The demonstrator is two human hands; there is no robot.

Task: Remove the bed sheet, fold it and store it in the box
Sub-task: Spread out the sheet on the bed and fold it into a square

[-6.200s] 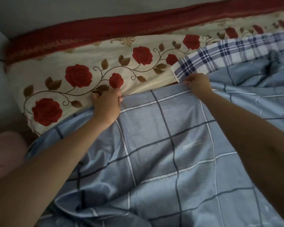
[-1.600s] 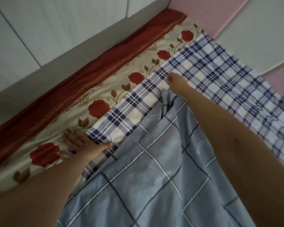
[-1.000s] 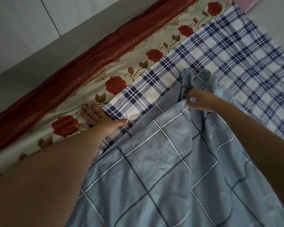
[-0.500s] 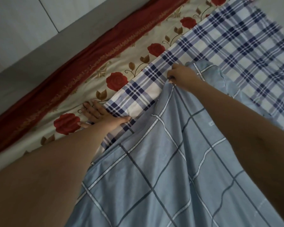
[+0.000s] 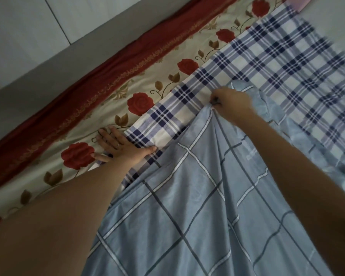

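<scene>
A pale grey panelled wall point(image 5: 28, 26) fills the upper left, and the bed runs diagonally beneath it. Along the wall side lies a dark red cloth band with gold trim point(image 5: 88, 82), then a cream sheet printed with red roses point(image 5: 82, 128).

The left hand point(image 5: 119, 146) lies flat with fingers straight and spread, holding nothing. Its palm presses across the seam where the rose sheet meets a navy-and-white plaid cloth point(image 5: 277, 62). That looks like an anchor, pinning the under layers so they stay put while the top layer is drawn off.

Further right, the right hand point(image 5: 233, 104) has its fingers curled, pinching a gathered edge of the light blue bed sheet with a wide grid of white and dark lines point(image 5: 187, 206). The fabric fans out in taut folds from the pinch. This sheet, the one to be removed, spreads over the lower middle and right, on top of the plaid cloth, with a ruffled fold bunched behind the right wrist.

Both forearms cover much of the bedding. The right fingertips are buried in the fabric, so how much of the edge they hold is unclear. A pink corner at the top right is cut off, the right side is blurred, and no box is in view.
</scene>
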